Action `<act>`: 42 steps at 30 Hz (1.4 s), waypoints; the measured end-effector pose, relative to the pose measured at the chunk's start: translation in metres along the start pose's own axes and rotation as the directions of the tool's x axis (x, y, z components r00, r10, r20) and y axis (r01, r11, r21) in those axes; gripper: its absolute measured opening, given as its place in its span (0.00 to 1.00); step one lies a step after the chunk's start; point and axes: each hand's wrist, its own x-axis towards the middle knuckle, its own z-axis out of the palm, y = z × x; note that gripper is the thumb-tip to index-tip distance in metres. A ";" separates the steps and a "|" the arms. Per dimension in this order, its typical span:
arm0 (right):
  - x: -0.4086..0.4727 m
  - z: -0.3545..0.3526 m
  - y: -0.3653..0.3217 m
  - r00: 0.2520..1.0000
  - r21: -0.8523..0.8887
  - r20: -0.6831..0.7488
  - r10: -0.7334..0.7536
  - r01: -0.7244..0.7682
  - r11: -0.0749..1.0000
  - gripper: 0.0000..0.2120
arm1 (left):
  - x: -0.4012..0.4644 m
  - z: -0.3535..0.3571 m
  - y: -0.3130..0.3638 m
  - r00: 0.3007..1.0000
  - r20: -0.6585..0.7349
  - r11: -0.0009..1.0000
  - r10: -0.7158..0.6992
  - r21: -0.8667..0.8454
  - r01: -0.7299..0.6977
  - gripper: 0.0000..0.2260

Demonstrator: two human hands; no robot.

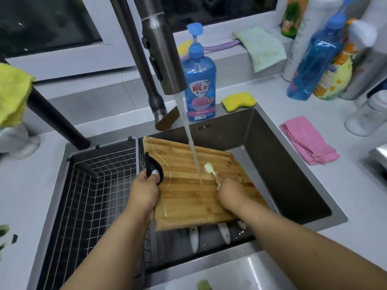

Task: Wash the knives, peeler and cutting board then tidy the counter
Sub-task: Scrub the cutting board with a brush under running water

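Both hands had a firm grip: the left hand (146,185) held the black handle (154,167) at the left edge of the wooden cutting board (194,197), with the thumb curled over it, and the right hand (232,193) held a small green and white brush (211,170) with its fingers closed around the stem. The cutting board was inside the sink (293,174), tilted, its near edge raised above the bottom. Water from the tap (165,59) fell on the middle of the board, just beside the head of the brush, which touched the wood. Under the near edge of the board, white handles (224,232) of some tools lay on the sink floor; I could not tell which tools they were. A wire basket (94,195) sat in the left part of the sink. On the bench behind stood a blue soap bottle (199,80), with a yellow sponge (238,100) near it, and a pink cloth (307,140) lay to the right of the sink.
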 end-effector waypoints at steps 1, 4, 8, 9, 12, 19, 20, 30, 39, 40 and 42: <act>0.003 -0.007 0.005 0.999 -0.041 0.008 0.047 -0.046 0.998 0.26 | 0.000 0.002 0.003 1.000 -0.011 1.000 -0.017 -0.013 0.017 0.08; -0.011 -0.016 -0.001 0.999 -0.029 0.025 -0.025 0.026 0.999 0.24 | 0.001 0.006 0.012 0.998 -0.031 0.998 -0.047 -0.044 0.046 0.07; -0.048 -0.016 -0.002 0.978 0.185 0.073 -0.197 0.180 0.966 0.24 | 0.005 0.006 0.017 0.996 -0.060 0.995 -0.070 -0.077 0.065 0.07; -0.045 -0.021 0.004 0.986 0.173 0.063 -0.151 0.138 0.975 0.24 | 0.005 0.006 0.018 0.994 -0.064 0.993 -0.085 -0.091 0.079 0.07; -0.034 -0.042 0.022 0.998 -0.085 0.060 0.035 -0.030 0.996 0.20 | 0.004 0.005 0.016 0.989 -0.062 0.983 -0.137 -0.135 0.128 0.06; -0.072 -0.031 0.006 0.970 0.193 0.110 -0.215 0.191 0.963 0.23 | 0.014 0.007 0.015 0.978 -0.070 0.968 -0.195 -0.171 0.181 0.12; -0.067 -0.033 0.012 0.978 0.167 0.088 -0.188 0.171 0.971 0.23 | 0.015 0.007 0.015 0.976 -0.072 0.967 -0.203 -0.173 0.188 0.12; -0.102 -0.042 0.017 0.944 0.248 0.129 -0.305 0.267 0.931 0.21 | 0.021 0.008 0.012 0.968 -0.073 0.958 -0.242 -0.177 0.226 0.12; -0.111 -0.055 0.011 0.935 0.122 0.168 -0.313 0.295 0.947 0.23 | 0.027 0.013 0.010 0.956 -0.054 0.943 -0.289 -0.187 0.275 0.11; -0.110 -0.055 0.012 0.936 0.102 0.163 -0.313 0.299 0.949 0.23 | 0.029 0.012 0.010 0.952 -0.050 0.940 -0.301 -0.185 0.287 0.12; -0.102 -0.061 0.024 0.966 0.061 0.108 -0.237 0.231 0.971 0.24 | 0.033 0.011 0.008 0.948 -0.046 0.936 -0.314 -0.182 0.301 0.14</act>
